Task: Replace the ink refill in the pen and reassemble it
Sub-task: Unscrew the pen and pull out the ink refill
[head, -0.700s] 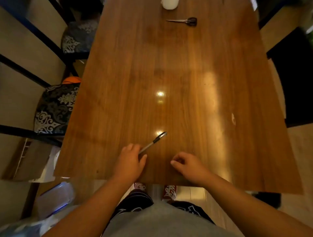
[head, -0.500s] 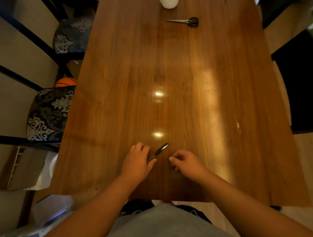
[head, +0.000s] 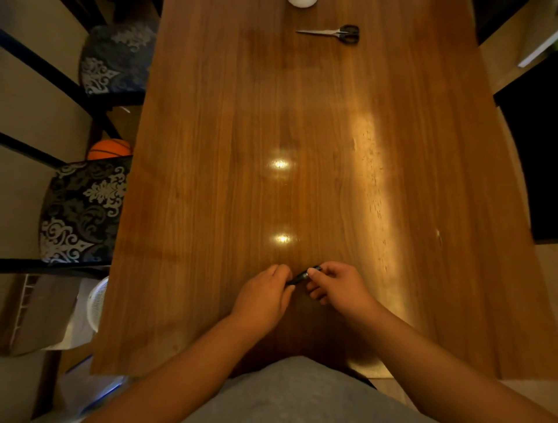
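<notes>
A dark pen (head: 299, 277) is held just above the wooden table (head: 302, 136), near its front edge. My left hand (head: 262, 297) grips the pen's lower end, which is hidden inside the fingers. My right hand (head: 338, 283) pinches the pen's upper end between thumb and fingers. Only a short middle stretch of the barrel shows between the two hands. No separate refill is in view.
Black-handled scissors (head: 333, 32) lie at the far end of the table, next to a white object (head: 302, 2) cut off by the top edge. Two patterned chairs (head: 84, 211) and an orange ball (head: 109, 148) stand to the left.
My right hand moved in from the table and took hold of the pen's upper end. The pen, first pointing up out of my left hand alone, is now gripped by both hands.
</notes>
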`<state>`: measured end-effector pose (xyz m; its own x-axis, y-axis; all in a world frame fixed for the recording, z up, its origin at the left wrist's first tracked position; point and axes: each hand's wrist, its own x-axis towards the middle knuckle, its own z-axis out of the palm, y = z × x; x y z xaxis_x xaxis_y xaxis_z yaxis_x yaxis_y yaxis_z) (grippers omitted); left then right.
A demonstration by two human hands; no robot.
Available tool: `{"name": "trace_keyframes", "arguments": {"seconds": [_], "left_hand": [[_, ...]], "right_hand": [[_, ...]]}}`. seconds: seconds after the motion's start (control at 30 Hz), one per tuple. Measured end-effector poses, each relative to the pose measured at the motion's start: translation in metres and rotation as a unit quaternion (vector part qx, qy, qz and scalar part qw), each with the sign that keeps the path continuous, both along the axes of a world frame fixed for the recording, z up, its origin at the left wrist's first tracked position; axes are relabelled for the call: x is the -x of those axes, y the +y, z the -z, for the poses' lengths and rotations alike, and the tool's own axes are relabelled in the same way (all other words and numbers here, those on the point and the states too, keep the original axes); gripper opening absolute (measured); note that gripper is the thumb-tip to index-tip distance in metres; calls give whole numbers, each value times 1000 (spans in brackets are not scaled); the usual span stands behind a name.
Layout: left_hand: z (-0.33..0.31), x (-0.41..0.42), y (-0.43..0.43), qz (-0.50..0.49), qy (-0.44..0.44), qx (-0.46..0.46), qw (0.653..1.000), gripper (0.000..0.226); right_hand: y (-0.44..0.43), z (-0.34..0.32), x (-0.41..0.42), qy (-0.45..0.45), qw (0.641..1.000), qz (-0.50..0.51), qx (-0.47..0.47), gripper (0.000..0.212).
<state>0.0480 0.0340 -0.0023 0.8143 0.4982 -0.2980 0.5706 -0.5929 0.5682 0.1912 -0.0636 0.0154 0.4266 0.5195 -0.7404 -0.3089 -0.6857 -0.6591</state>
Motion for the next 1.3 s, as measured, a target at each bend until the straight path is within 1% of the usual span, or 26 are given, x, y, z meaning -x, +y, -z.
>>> {"name": "trace_keyframes", "arguments": {"seconds": [0.1, 0.2, 0.37, 0.5, 0.6, 0.73, 0.77, 0.8, 0.9, 1.03, 1.13, 1.2, 1.3], "left_hand": [[-20, 0, -5, -16, -40, -3, 999, 13], [-43, 1, -15, -30, -78, -46, 995, 14], [-82, 9, -35, -47, -118, -109, 986, 19], [-105, 16, -53, -33, -138, -170, 975, 31], [-113, 21, -67, -34, -143, -148, 978, 30], [-118, 26, -86, -71, -148, -36, 986, 16], [-120, 27, -90, -69, -142, -21, 987, 14], [-121, 28, -94, -57, -132, -25, 989, 15], [-125, 32, -105, -25, -101, -84, 991, 21], [-131, 38, -117, -32, -86, -116, 989, 24], [-135, 42, -121, -27, -93, -141, 985, 25], [-137, 43, -123, -25, -112, -116, 987, 23], [-140, 44, -123, -29, -128, -20, 991, 13]], "right_hand": [[0, -23, -3, 47, 997, 39, -40, 18], [-5, -47, -3, 70, 993, 43, -84, 18], [-25, -83, 4, 60, 989, 15, -133, 20], [-44, -100, 10, 44, 986, 16, -158, 20], [-58, -108, 14, 36, 983, 11, -177, 20], [-79, -115, 17, 19, 984, -6, -179, 20], [-84, -116, 18, 13, 983, -11, -180, 20], [-88, -117, 19, 10, 983, -15, -182, 20], [-99, -120, 23, 5, 982, -17, -186, 19], [-107, -127, 31, -10, 979, -26, -202, 18], [-110, -131, 34, -12, 975, -33, -218, 18], [-112, -133, 34, -8, 973, -39, -228, 17], [-115, -135, 30, -16, 968, -59, -244, 15]]}}
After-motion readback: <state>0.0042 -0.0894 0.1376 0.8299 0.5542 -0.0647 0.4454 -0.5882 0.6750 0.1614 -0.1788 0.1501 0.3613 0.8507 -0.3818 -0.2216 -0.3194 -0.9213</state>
